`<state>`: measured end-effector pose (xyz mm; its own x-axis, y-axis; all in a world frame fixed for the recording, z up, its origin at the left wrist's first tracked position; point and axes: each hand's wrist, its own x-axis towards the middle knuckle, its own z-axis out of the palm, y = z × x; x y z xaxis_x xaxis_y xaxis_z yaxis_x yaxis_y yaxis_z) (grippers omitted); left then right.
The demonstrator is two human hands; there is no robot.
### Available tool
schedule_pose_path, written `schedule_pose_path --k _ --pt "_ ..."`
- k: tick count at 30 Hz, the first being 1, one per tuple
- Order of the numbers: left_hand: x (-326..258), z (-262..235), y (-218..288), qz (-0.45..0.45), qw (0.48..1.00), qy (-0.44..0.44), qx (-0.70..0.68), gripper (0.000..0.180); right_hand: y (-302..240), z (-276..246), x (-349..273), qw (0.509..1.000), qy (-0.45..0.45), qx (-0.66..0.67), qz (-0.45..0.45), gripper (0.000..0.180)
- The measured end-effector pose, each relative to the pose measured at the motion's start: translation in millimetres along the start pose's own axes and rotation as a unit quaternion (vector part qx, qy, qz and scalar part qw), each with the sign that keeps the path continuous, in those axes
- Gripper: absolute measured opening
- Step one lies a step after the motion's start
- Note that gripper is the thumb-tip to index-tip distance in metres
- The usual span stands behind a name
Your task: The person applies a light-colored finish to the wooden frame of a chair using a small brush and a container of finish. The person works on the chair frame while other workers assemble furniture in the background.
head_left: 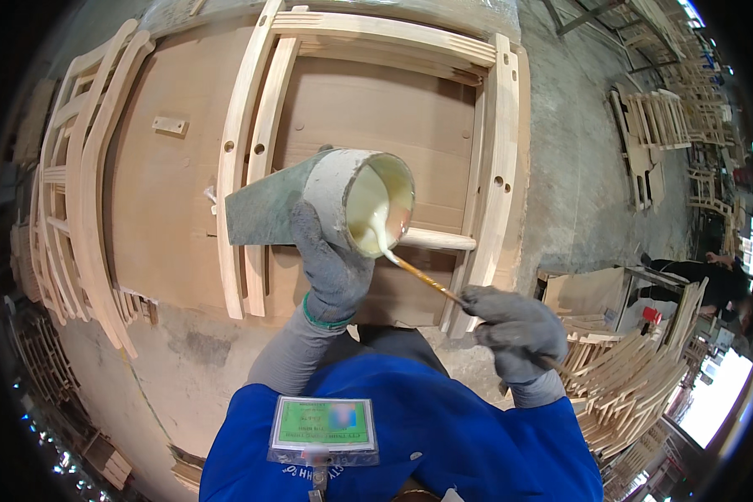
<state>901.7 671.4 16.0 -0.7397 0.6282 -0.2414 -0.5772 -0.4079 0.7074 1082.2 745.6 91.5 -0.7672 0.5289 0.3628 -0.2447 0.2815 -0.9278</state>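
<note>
Gloved in grey, my left hand [335, 268] is closed around the lower side of a cylindrical pot [322, 191] with a flat greenish-grey base board [263, 205]. The pot is tilted, its mouth facing right, and white, creamy, glue-like liquid [368, 201] is inside. My right hand [519, 330], also gloved, grips a thin brown stick [431, 280]. The far end of the stick is coated white at the pot's rim, joined to the liquid by a white strand. Beneath the pot lie pale wooden frames [385, 27] with curved legs and drilled holes.
The frames rest on a cardboard-covered surface [171, 209], where a small wooden block [170, 125] also lies. More assembled frames [84, 167] lean at the left. Stacked wooden parts [636, 376] fill the right side, near another person [699, 280]. Concrete floor [560, 142] runs alongside.
</note>
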Motion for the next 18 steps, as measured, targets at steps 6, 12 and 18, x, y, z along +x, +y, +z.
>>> schedule_pose_path --k 6,12,18 --pt "-2 3 9 -0.032 0.994 -0.078 -0.073 0.056 12 13 0 0.986 0.124 0.078 0.085 0.012" --pt "2 -22 8 0.307 0.830 -0.125 0.449 0.077 18 13 12 0.970 0.165 0.118 0.133 0.007" --pt "14 -27 -17 0.340 0.798 -0.088 0.489 0.073 28 6 12 0.971 0.137 0.129 0.147 0.010"
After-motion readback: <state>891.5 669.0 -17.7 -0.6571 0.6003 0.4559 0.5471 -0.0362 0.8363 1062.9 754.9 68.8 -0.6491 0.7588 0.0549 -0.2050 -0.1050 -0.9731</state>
